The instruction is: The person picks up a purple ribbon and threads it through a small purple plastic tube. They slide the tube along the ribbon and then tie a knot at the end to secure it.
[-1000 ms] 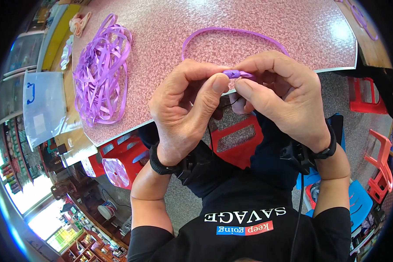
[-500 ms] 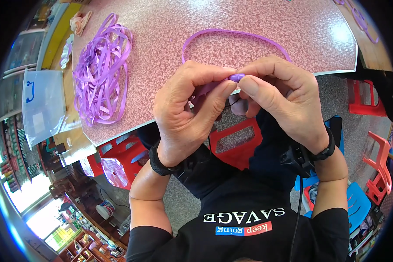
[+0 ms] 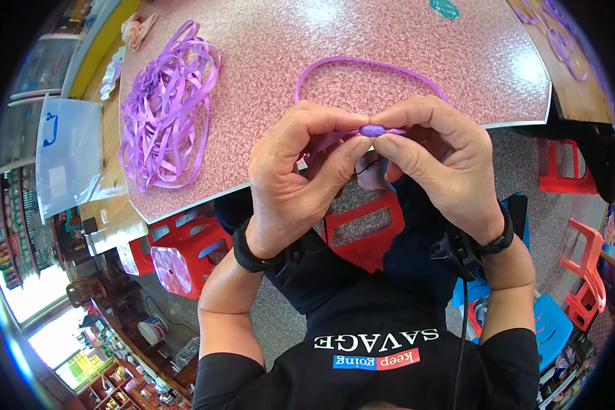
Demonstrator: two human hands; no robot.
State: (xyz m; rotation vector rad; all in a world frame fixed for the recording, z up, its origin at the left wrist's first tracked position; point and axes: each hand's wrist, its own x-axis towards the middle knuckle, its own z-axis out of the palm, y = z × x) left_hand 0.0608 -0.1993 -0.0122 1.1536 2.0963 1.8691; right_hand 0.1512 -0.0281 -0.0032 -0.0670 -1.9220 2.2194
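Above the table's near edge, my left hand (image 3: 299,164) and my right hand (image 3: 444,160) meet thumb to thumb. Between their fingertips sits a small oval purple plastic clasp (image 3: 372,130), pinched from both sides. A purple strap (image 3: 365,61) arcs from behind my hands over the tabletop, and a short purple end shows at the clasp's right side. How the strap joins the clasp is covered by my fingers. To the left lies a tangled heap of purple straps (image 3: 171,109).
The pink speckled table (image 3: 266,89) has a pale edge strip. More purple loops (image 3: 560,44) lie on a wooden surface at the far right. A green piece (image 3: 445,8) is at the far edge. Red stools (image 3: 184,260) and a blue seat (image 3: 552,328) stand below.
The clasp has turned level and shows more fully between my fingertips. The view has shifted slightly, bringing the green piece into sight.
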